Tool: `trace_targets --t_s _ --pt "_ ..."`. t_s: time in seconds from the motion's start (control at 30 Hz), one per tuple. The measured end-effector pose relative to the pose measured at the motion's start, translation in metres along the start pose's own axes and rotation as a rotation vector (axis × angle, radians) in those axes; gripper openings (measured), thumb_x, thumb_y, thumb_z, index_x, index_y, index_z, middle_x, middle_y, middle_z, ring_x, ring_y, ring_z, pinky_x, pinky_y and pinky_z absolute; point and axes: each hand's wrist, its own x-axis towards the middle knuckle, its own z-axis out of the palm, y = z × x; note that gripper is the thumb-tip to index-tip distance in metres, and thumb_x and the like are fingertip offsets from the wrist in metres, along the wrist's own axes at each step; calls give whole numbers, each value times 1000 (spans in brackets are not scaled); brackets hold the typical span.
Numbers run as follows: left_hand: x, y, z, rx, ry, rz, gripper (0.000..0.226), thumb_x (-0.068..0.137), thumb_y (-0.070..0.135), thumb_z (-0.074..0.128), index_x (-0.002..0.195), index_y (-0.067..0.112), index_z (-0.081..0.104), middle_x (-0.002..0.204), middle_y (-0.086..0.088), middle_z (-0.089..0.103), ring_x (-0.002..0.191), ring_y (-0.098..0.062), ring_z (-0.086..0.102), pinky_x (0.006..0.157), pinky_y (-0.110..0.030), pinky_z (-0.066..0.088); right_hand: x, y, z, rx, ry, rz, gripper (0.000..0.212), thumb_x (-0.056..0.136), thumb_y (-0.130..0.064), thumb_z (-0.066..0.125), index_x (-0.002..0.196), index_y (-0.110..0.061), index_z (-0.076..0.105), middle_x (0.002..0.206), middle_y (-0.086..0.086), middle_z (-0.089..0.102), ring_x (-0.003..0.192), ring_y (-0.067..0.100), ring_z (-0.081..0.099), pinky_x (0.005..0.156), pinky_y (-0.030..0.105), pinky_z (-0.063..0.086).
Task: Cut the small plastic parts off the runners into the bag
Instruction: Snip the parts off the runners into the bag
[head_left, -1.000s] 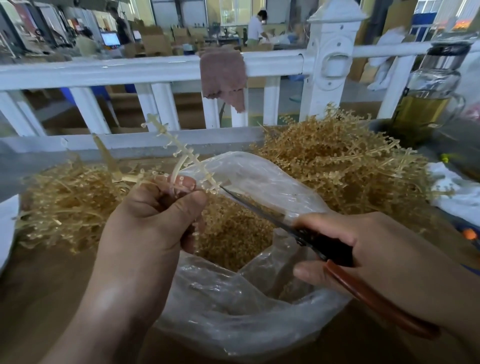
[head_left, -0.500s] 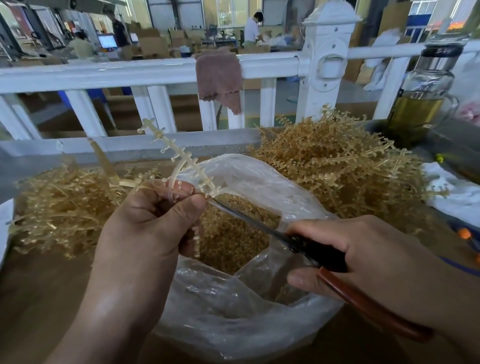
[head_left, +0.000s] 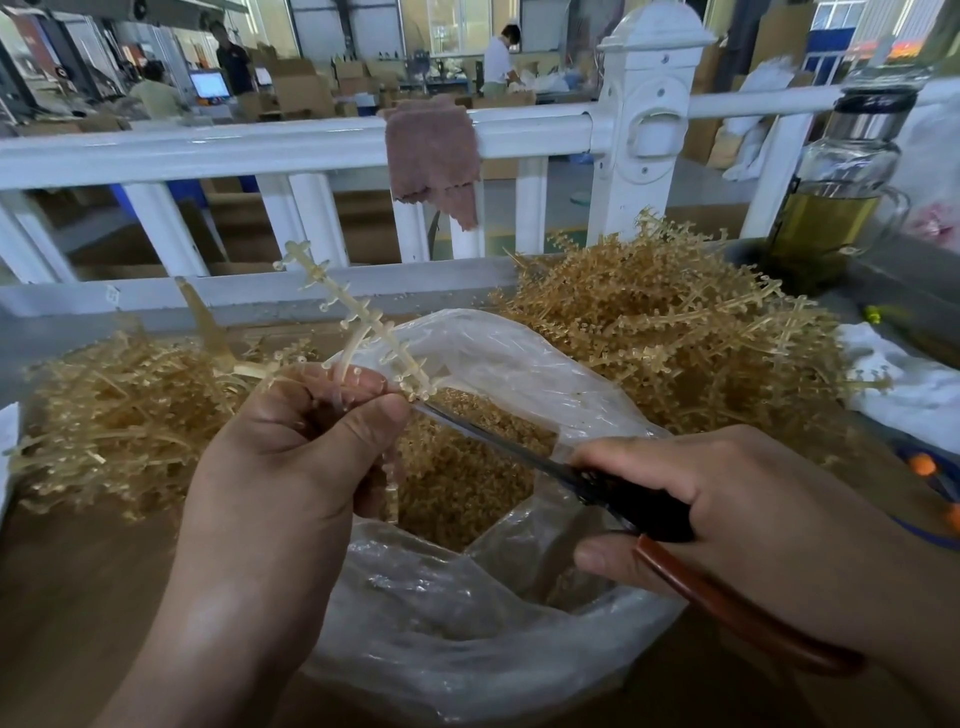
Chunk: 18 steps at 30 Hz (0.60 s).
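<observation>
My left hand (head_left: 291, 467) grips a pale translucent runner (head_left: 358, 322) that sticks up and to the left, small parts still along its branches, held over the mouth of a clear plastic bag (head_left: 467, 639). The bag holds a heap of small amber cut parts (head_left: 467, 467). My right hand (head_left: 743, 519) holds scissors (head_left: 670, 525) with a black and a red-brown handle; the blades reach up-left and their tip meets the runner's lower end beside my left thumb.
A pile of amber runners (head_left: 670, 332) lies behind the bag at right, and another pile (head_left: 114, 410) at left. A white railing (head_left: 291, 150) with a brown cloth (head_left: 434, 156) crosses the back. A glass bottle (head_left: 836, 187) stands at far right, white cloth (head_left: 914, 384) below it.
The scissor tip has slid up-left along the runner toward my left thumb. Both hands stay over the bag.
</observation>
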Motion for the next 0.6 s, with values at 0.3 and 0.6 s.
trace_targets --t_s 0.3,0.6 --pt "-3 4 1 47 46 -10 10 82 24 79 78 18 71 57 0 61 47 -10 53 43 -14 42 -1 0 -6 55 -28 3 51 75 -85 47 112 -52 57 80 -16 66 63 5 63 56 23 49" --pt "-1 9 9 -63 -69 56 20 82 11 73 72 0 60 50 4 52 40 -2 48 39 -13 39 1 5 -1 73 -61 19 53 74 -86 48 108 -47 59 79 -11 64 60 5 59 61 25 46"
